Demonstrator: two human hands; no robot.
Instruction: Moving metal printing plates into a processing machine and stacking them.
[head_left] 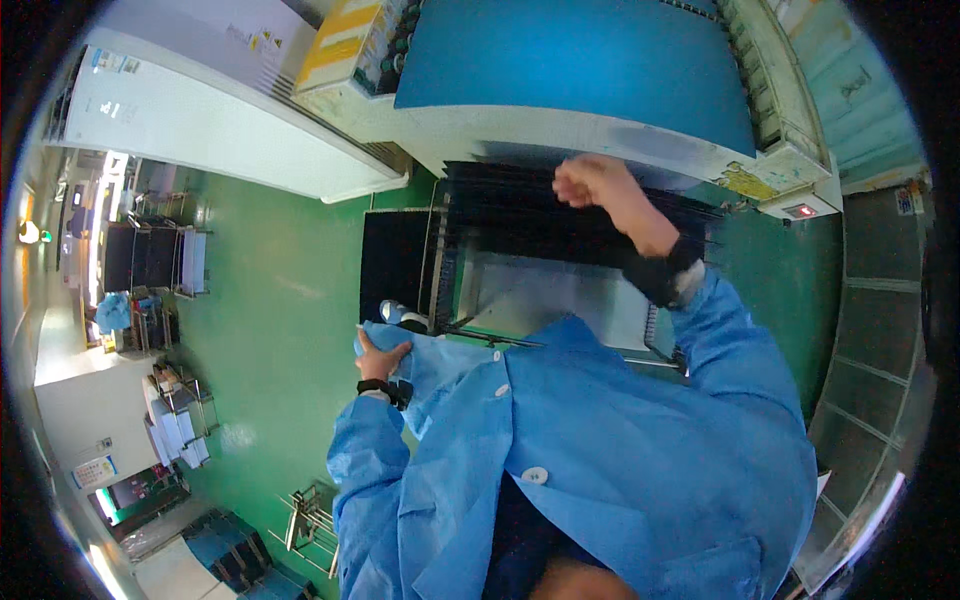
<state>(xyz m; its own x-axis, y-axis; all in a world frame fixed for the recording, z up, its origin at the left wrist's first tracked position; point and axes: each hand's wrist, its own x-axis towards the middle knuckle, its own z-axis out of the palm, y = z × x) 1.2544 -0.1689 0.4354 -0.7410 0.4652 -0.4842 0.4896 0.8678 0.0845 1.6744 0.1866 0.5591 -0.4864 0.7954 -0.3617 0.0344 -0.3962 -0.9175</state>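
Observation:
My right hand (592, 182) is raised with its fingers curled into a fist at the dark opening (520, 215) of a white machine with a blue top (570, 65); whether it grips anything there I cannot tell. My left hand (380, 358) lies against the front edge of my blue coat (600, 440) and pinches the cloth. Both arms wear blue sleeves, each with a black band at the wrist. Below the opening sits a rack of black rods over a pale sheet (540, 290).
Green floor (280, 300) spreads to the left. A long white cabinet (200, 110) stands at upper left. Metal carts and racks (180, 410) line the far left. A grey tiled strip (870, 330) runs along the right.

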